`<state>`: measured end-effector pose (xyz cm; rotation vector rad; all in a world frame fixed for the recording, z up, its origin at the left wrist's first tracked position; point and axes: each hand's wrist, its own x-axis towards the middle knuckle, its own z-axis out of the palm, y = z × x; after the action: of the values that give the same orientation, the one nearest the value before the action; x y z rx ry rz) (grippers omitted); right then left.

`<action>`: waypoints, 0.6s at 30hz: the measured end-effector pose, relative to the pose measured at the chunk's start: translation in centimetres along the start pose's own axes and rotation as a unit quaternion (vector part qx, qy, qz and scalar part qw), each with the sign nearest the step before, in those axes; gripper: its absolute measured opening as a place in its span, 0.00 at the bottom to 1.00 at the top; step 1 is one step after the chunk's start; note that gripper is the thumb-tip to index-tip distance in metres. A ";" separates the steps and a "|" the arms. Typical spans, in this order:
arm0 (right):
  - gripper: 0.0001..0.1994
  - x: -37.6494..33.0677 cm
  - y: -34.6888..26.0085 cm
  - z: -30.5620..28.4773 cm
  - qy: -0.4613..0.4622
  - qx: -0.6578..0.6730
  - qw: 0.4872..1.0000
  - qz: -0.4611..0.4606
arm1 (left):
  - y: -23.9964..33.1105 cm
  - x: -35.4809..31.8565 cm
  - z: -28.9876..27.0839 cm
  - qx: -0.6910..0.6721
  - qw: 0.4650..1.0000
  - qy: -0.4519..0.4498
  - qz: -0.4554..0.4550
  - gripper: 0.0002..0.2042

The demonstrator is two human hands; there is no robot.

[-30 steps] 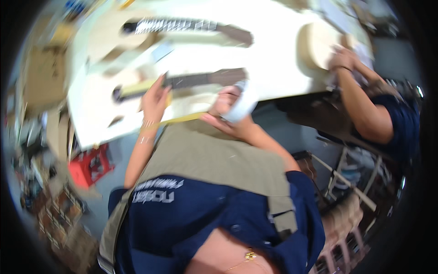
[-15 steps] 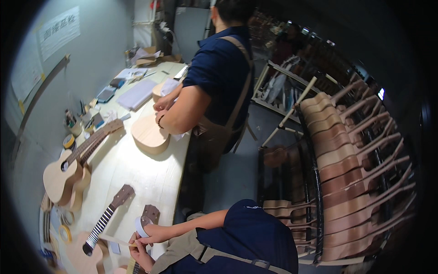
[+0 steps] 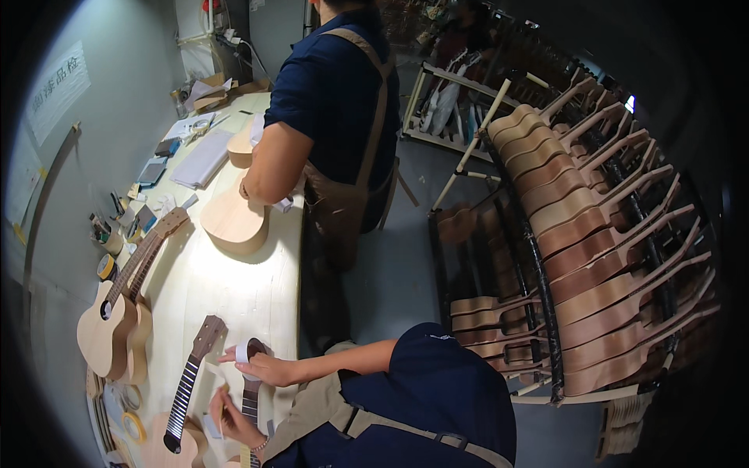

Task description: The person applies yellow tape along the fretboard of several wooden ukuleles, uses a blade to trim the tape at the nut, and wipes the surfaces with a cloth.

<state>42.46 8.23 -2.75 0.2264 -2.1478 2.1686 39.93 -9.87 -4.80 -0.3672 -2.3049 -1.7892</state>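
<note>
A ukulele neck point(image 3: 191, 378) is lying on the pale workbench point(image 3: 234, 288), its long axis running from the headstock near the right hand point(image 3: 261, 365) back toward the person. The right hand's fingers are curling around a roll of white tape point(image 3: 243, 350), just beside the headstock. The left hand point(image 3: 230, 417) is pinching a thin stick beside the dark fretboard.

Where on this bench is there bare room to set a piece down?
The widest bare patch of bench lies between the unfinished body under the co-worker's arm and the headstock by the right hand. The wall edge is crowded: two ukuleles, tape rolls, tools. The near end by the left hand is cluttered too.
</note>
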 end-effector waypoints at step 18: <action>0.17 1.7 2.4 0.1 -0.076 -0.108 0.991 -0.020 | 2.2 -0.6 1.6 -0.313 0.909 0.005 -0.275 0.07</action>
<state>40.36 7.98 -4.79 0.4259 -2.4147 1.9350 41.24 -7.85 -3.33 0.2489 -1.8713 -2.7827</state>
